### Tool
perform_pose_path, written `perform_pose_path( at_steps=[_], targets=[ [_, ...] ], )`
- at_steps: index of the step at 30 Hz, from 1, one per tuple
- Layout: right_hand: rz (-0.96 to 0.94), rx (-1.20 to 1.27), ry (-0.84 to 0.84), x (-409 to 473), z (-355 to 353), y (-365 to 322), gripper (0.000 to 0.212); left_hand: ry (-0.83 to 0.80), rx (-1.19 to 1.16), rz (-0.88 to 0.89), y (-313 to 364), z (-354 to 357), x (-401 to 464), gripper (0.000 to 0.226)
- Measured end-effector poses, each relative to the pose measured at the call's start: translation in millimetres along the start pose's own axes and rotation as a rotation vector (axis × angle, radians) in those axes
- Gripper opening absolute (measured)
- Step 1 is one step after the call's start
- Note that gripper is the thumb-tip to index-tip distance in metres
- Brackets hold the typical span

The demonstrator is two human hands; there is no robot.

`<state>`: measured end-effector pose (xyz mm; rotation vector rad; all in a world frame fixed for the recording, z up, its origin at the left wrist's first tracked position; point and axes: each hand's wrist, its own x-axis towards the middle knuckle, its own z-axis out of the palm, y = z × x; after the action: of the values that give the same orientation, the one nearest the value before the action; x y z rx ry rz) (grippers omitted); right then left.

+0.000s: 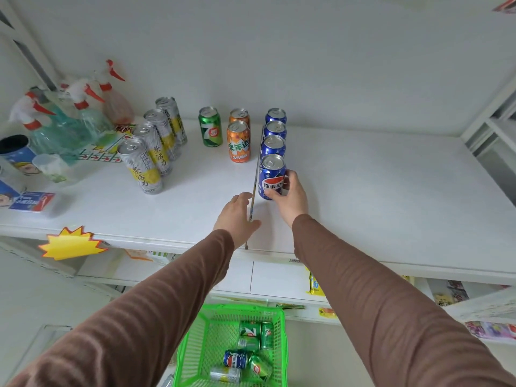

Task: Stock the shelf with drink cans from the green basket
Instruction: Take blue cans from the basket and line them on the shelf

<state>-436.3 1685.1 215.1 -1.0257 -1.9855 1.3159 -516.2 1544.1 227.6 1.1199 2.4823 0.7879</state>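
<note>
Placement under way at frame centre: right hand (290, 197) curls round front blue can (272, 176), upright on shelf (391, 196), heading the blue row. Left hand (236, 215) rests spread beside divider (254, 188). Next, release; fetch from green basket (195, 347), bottom centre.

Glossy metal cans (272, 175), green plastic mesh basket (195, 344), smooth matt white shelf (377, 191)

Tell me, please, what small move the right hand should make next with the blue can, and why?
Probably let go and draw back. The right hand grips the front blue can, which already stands upright on the shelf, in line behind three other blue cans beside the divider. More cans wait in the green basket, so reaching there seems the sensible follow-up.
</note>
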Motion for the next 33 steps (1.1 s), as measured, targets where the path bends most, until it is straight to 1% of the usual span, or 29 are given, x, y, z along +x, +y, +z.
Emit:
perform_pose_path(
  at_steps=[13, 16, 18, 20, 22, 24, 27, 30, 33],
  targets=[
    [0.039, -0.059, -0.002, 11.2, 4.2, -3.6, 0.067, 0.007, -0.008, -0.017, -0.7, -3.1, 0.1, 0.066],
    [0.072, -0.032, 0.013, 5.6, 4.8, -3.6, 0.079, 0.019, -0.017, 0.007, -3.5, -5.5, -9.3, 0.066],
    [0.112, -0.008, 0.055, -5.9, 6.6, -2.6, 0.089, 0.027, -0.028, 0.026, -6.7, -7.0, -18.9, 0.065],
    [0.147, 0.037, 0.106, -23.9, 10.3, -1.8, 0.090, 0.029, -0.043, 0.038, -11.5, -7.8, -30.5, 0.065],
    [0.142, 0.105, 0.140, -48.4, 16.3, -3.1, 0.085, 0.030, -0.053, 0.048, -18.1, -9.8, -43.7, 0.064],
    [0.069, 0.121, 0.155, -77.8, 25.2, -6.3, 0.075, 0.040, -0.063, 0.078, -26.8, -13.8, -59.3, 0.062],
    [-0.094, 0.040, 0.160, -125.6, 42.2, -11.6, 0.057, 0.096, -0.083, 0.165, -45.5, -21.5, -88.9, 0.056],
    [-0.250, -0.064, 0.165, -171.6, 60.2, -9.9, 0.042, 0.151, -0.107, 0.199, -72.3, -25.4, -126.2, 0.052],
    [-0.303, -0.119, 0.131, -218.1, 83.2, 7.9, 0.032, 0.143, -0.125, 0.191, -110.5, -19.0, -167.1, 0.050]
  ],
)
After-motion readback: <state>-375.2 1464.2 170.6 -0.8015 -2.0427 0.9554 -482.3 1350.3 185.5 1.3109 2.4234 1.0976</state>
